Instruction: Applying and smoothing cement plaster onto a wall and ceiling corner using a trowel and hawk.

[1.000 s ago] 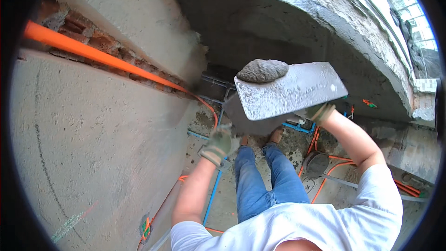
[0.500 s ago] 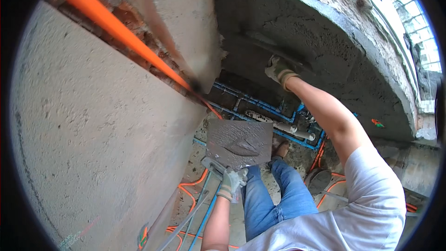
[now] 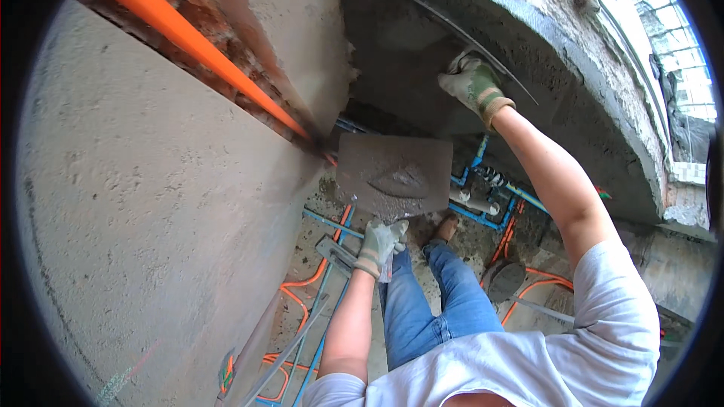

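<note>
Gloved hands working wet plaster onto a curved concrete wall, one gripping a hawk board, the other a trowel.

The left hand [image 3: 381, 241] is curling its fingers shut around the handle under the hawk board [image 3: 394, 175], which is sitting flat just above those fingers with a smear of mortar [image 3: 401, 179] on top. The right hand [image 3: 473, 84] is closing its fingers tight on a trowel [image 3: 460, 30], whose thin blade is running up and left from the fingertips, pressing against the curved wall [image 3: 543, 53]. An orange pipe [image 3: 188, 38] is lying well left of both hands.
</note>
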Motion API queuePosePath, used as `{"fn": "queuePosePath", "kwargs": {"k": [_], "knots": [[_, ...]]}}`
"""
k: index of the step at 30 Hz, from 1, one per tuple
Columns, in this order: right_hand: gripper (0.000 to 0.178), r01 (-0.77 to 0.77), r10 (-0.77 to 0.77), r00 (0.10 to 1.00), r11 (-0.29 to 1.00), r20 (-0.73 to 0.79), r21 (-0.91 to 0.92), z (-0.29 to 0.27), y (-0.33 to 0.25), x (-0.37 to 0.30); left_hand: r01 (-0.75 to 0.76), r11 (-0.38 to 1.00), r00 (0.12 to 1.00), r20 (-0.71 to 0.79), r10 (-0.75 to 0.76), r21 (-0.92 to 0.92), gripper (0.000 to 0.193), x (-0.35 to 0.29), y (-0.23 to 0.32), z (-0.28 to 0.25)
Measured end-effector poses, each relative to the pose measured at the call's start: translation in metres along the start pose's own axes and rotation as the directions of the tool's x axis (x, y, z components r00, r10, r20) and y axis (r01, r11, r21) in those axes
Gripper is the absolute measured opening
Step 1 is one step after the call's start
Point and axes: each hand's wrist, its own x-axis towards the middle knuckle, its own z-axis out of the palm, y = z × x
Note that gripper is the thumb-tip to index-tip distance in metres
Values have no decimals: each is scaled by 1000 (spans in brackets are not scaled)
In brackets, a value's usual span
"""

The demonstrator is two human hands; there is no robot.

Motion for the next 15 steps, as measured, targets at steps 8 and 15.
{"fn": "queuePosePath", "kwargs": {"k": [8, 15], "knots": [[32, 337, -495, 749, 857, -441, -390, 90, 128, -21, 19, 999, 999, -34, -21, -42, 25, 6, -15, 2], [45, -31, 68, 986, 972, 149, -232, 103, 119, 12, 65, 997, 995, -82, -63, 27, 16, 0, -34, 2]]}}
